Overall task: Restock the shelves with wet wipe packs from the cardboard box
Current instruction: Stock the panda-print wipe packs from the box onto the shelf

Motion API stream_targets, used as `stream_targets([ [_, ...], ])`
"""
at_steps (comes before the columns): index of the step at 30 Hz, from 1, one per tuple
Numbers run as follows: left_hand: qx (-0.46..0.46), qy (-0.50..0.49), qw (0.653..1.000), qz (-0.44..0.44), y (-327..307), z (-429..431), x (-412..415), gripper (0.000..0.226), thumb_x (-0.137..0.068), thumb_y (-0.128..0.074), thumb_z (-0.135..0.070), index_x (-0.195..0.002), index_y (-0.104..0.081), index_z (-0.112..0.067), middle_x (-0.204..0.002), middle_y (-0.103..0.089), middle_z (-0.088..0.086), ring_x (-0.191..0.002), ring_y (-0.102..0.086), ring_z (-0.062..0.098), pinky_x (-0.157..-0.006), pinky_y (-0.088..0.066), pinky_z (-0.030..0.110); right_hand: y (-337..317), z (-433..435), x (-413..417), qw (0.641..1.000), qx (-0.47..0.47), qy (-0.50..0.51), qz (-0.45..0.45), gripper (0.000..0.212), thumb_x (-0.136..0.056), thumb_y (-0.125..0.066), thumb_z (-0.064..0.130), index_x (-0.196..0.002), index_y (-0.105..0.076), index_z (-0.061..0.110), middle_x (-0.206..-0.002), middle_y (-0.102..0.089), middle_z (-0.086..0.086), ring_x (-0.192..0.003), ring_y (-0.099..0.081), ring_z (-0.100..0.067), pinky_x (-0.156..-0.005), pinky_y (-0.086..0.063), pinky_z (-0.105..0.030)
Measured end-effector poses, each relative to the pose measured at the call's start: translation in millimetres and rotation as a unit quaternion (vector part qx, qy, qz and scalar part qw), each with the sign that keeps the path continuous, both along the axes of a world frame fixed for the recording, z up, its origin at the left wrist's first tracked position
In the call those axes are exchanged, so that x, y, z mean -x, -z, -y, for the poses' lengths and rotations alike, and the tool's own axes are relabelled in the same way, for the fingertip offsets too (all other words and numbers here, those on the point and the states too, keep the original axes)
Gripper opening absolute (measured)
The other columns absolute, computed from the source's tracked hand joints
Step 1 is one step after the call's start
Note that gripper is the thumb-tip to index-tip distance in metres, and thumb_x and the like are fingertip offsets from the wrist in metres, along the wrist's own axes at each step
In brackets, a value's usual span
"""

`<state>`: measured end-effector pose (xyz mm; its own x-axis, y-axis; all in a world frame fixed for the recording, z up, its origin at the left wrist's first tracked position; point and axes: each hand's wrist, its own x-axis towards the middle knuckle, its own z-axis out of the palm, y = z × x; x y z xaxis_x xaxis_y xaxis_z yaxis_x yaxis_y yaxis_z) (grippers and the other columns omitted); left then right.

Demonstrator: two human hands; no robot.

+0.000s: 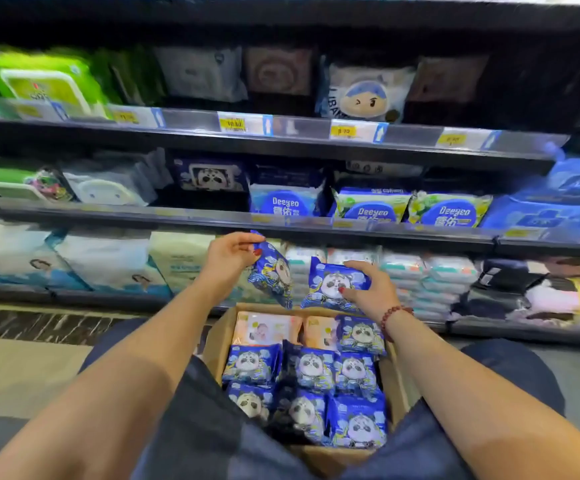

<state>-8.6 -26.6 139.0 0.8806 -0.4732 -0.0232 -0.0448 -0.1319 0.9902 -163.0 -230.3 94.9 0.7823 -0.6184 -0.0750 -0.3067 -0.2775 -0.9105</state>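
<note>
An open cardboard box (220,336) stands on the floor between my knees, filled with several blue panda wet wipe packs (311,368) and two peach baby packs (266,329) at its far end. My left hand (231,254) pinches the top edge of one blue panda pack (273,275), which hangs tilted above the box. My right hand (368,285) grips a second blue panda pack (330,284) from its right side, facing me. Both packs are held in front of the lowest shelf. A matching panda pack (210,174) stands on the middle shelf.
Three dark shelves run across the view. The middle shelf (233,220) holds Deeyeo packs (371,206) to the right of the panda pack and green and white packs to the left. The lowest shelf holds large white packs (105,261) and stacked wipes (430,275).
</note>
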Motion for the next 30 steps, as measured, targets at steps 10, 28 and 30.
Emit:
stream_targets([
  [10,0.108,0.035,0.993,0.025,-73,0,18,0.035,-0.088,-0.052,0.016,-0.097,-0.067,-0.013,-0.082,-0.063,0.006,-0.067,-0.062,0.010,-0.057,-0.050,0.015,-48,-13,1,0.989,-0.114,-0.031,0.087,0.045,-0.079,-0.071,-0.001,-0.113,-0.062,0.027,-0.130,-0.055,-0.004,-0.081,-0.058,-0.012,-0.064,-0.049,-0.021],
  [28,0.119,0.052,0.988,-0.078,-125,51,-2,0.055,-0.080,-0.075,-0.013,-0.128,-0.055,-0.030,-0.107,-0.067,0.002,-0.091,-0.069,0.020,-0.071,-0.054,0.029,-134,18,-35,0.968,-0.168,0.028,0.183,0.047,-0.069,-0.077,-0.005,-0.104,-0.066,0.025,-0.113,-0.066,-0.011,-0.091,-0.067,-0.020,-0.077,-0.057,-0.033],
  [30,0.139,0.078,0.985,-0.061,-148,53,-7,0.056,-0.078,-0.076,-0.009,-0.127,-0.057,-0.029,-0.110,-0.069,0.008,-0.090,-0.071,0.023,-0.073,-0.059,0.033,-165,22,-32,0.971,-0.133,0.015,0.199,0.046,-0.071,-0.073,-0.010,-0.107,-0.066,0.019,-0.102,-0.067,-0.010,-0.076,-0.063,-0.015,-0.058,-0.051,-0.017],
])
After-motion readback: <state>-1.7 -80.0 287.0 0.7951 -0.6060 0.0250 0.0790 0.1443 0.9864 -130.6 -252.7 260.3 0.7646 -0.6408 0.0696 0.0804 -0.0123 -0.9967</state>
